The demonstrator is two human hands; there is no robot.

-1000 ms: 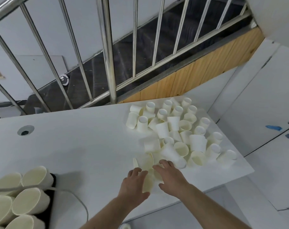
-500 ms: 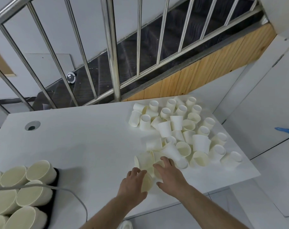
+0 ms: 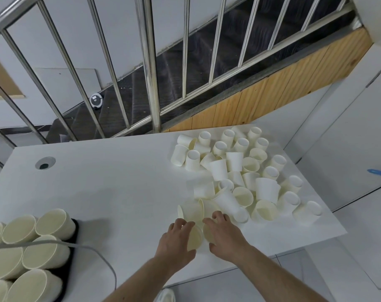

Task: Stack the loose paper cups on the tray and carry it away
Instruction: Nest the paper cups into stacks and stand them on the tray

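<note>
Several loose white paper cups lie scattered on the right half of the white table, some upright, some on their sides. My left hand grips one cup lying on its side near the front edge. My right hand holds a second cup with its mouth facing the first. Just beyond my fingers lies another cup on its side. At the lower left, the black tray carries several stacks of cups lying down.
A grey cable curves across the tray and table front. A round grommet hole sits at the table's far left. A steel stair railing rises right behind the table. The table's right edge drops to the floor.
My hands have drawn slightly back toward the front edge with their two cups. The view has shifted, so the tray and the pile sit a little differently in frame.
</note>
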